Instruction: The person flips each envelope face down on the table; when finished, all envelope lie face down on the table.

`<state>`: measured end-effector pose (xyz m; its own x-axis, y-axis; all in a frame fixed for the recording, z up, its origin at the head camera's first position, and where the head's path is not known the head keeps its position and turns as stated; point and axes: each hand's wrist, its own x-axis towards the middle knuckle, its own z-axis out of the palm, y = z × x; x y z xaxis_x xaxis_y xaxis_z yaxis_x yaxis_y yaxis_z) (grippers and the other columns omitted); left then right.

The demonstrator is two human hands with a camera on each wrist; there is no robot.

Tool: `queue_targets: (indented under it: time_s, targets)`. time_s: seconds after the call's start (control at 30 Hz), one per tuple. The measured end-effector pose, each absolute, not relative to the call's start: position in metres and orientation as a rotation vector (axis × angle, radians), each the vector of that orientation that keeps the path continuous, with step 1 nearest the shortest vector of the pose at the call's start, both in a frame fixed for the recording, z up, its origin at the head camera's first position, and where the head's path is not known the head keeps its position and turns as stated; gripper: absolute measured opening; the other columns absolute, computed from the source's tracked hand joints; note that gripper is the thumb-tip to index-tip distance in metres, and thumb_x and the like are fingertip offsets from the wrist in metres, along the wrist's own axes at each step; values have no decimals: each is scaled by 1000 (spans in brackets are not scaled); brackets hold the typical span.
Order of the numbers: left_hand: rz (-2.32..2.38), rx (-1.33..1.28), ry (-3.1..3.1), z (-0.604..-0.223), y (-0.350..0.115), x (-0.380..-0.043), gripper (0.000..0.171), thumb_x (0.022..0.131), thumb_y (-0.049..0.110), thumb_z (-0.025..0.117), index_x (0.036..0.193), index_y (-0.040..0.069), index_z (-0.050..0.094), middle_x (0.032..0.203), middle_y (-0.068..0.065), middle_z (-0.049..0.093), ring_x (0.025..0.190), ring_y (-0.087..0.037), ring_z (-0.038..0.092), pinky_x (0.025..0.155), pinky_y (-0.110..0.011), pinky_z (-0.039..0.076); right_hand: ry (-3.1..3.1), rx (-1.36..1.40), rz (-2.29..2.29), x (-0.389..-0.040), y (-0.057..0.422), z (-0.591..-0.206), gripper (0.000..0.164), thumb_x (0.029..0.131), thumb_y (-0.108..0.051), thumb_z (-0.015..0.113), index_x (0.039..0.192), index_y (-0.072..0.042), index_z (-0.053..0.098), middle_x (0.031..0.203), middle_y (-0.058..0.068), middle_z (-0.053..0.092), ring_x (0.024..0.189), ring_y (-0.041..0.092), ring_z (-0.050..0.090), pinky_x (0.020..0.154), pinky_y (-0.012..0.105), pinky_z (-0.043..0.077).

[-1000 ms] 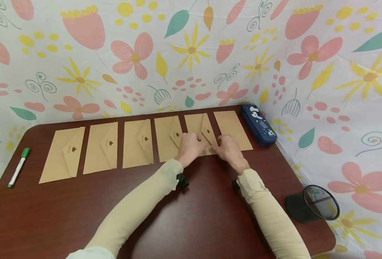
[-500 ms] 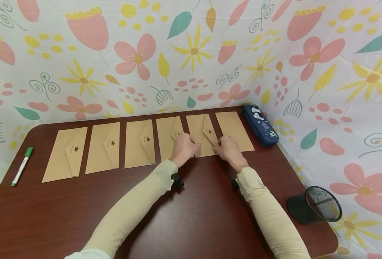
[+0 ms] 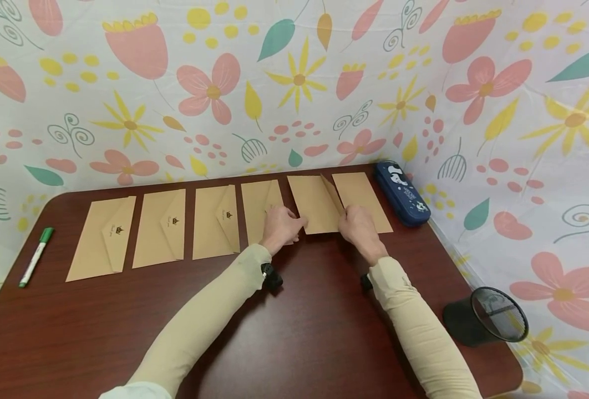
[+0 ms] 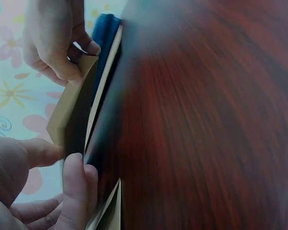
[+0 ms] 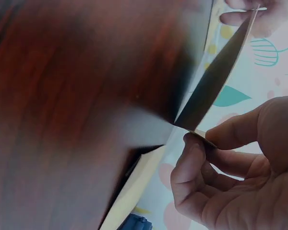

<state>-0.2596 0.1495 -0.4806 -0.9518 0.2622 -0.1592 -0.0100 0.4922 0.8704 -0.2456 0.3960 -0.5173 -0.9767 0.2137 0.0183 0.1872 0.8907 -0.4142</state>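
1. Envelopes: plain paper, matt and smooth, with crisp folded edges.
2. Table: wood or wood-look top, streaky grain, smooth, with a soft glossy sheen.
3. Sheet: printed, cloth-like, mostly matt, faintly creased.
4. Sleeves: soft matt cloth, wrinkled.
5. Cup: fine mesh, apparently metal, with a smooth rim.
6. Marker: smooth plastic.
7. Case: smooth with a slight sheen; material unclear.

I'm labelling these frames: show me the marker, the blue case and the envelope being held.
Marker (image 3: 34, 260): head view, white barrel.
Blue case (image 3: 402, 194): head view, top face.
Held envelope (image 3: 314, 205): head view, body left of the flap.
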Motion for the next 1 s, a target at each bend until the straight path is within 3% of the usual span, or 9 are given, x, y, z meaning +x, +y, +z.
queue_targets:
  time_s: [0.07, 0.13, 0.23, 0.33, 0.47, 0.67, 0.77, 0.87, 1.0]
  targets:
    - [1538, 193, 2408, -474, 149, -254, 25, 92, 26, 78, 76, 6, 78, 58, -6, 73, 44, -14, 68, 48, -29, 59, -2967, -293, 647, -250, 402, -521, 35, 99, -15, 50, 66, -10, 59, 67, 10, 60, 63, 27, 55, 55, 38, 45]
    - [1672, 174, 2276, -467, 149, -249, 24, 93, 22, 79, 98, -1, 78, 70, -12, 78, 50, -14, 71, 56, -30, 63, -2940, -282, 621, -254, 407, -528, 36, 98, -15, 50, 64, -11, 58, 65, 9, 59, 62, 27, 55, 53, 37, 44]
    - [1842, 139, 2050, -464, 150, -245, 48, 95, 14, 79, 135, -7, 64, 91, -19, 81, 59, -13, 75, 68, -32, 67, -2922, -279, 599, -255, 409, -532, 36, 98, -16, 50, 63, -12, 57, 63, 6, 57, 61, 26, 54, 51, 37, 42]
    - [1915, 94, 1899, -464, 151, -244, 70, 95, 7, 79, 155, -4, 47, 101, -20, 76, 64, -14, 76, 76, -34, 68, -2924, -272, 638, -248, 405, -524, 35, 98, -14, 49, 64, -12, 55, 62, 4, 51, 61, 25, 51, 52, 37, 41]
    - [1934, 60, 1846, -464, 153, -245, 77, 93, 1, 78, 160, -1, 41, 94, -15, 72, 61, -15, 77, 79, -36, 69, -2894, -243, 709, -242, 402, -520, 31, 98, -16, 51, 69, -10, 61, 64, 3, 52, 62, 23, 49, 55, 37, 39]
    - [1977, 41, 1802, -459, 153, -244, 74, 94, -3, 76, 159, -1, 40, 88, -11, 70, 61, -17, 74, 77, -35, 69, -2887, -197, 946, -229, 400, -502, 38, 111, -34, 55, 87, -10, 73, 75, 5, 62, 71, 24, 54, 67, 37, 42]
    - [2001, 33, 1778, -457, 154, -243, 73, 94, -5, 75, 159, -1, 40, 88, -11, 68, 62, -17, 73, 75, -34, 68, -2876, -250, 1026, -223, 392, -487, 37, 110, -36, 57, 95, -10, 76, 81, 5, 65, 77, 24, 55, 70, 35, 43]
    - [2022, 17, 1756, -456, 154, -243, 74, 94, -7, 75, 159, -1, 39, 88, -11, 67, 64, -18, 72, 73, -34, 68, -2877, -301, 1103, -209, 377, -462, 34, 108, -31, 62, 116, -3, 78, 96, 12, 71, 85, 26, 61, 75, 33, 47]
    - [2051, -7, 1720, -458, 155, -242, 74, 94, -9, 75, 158, -2, 40, 90, -11, 66, 68, -18, 71, 73, -34, 68, -2873, -331, 1311, -200, 367, -446, 44, 106, -25, 67, 138, 5, 68, 115, 24, 72, 87, 22, 65, 74, 26, 52]
